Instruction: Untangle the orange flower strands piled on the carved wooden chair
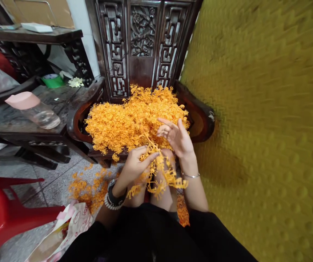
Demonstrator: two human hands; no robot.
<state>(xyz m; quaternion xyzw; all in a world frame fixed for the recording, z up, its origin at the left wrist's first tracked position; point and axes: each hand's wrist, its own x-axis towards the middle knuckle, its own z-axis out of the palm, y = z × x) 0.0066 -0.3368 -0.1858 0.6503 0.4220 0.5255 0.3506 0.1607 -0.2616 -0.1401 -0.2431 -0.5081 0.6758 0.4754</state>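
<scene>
Orange plastic sprigs [156, 171] pinched in left hand [134, 167] at six o'clock, trailing over the knees below the big orange heap [134, 116] on the carved chair [145, 47]. Best kept in a firm pinch while pulling one strand free, slowly, to avoid snags. Right hand [176, 136] spread open at three o'clock, holding nothing; yellow surface [268, 127] blurred, unidentifiable.

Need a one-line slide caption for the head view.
Left hand pinches an orange plastic flower sprig over the knees; right hand hovers open before the orange sprig heap on a dark carved wooden chair.
</scene>
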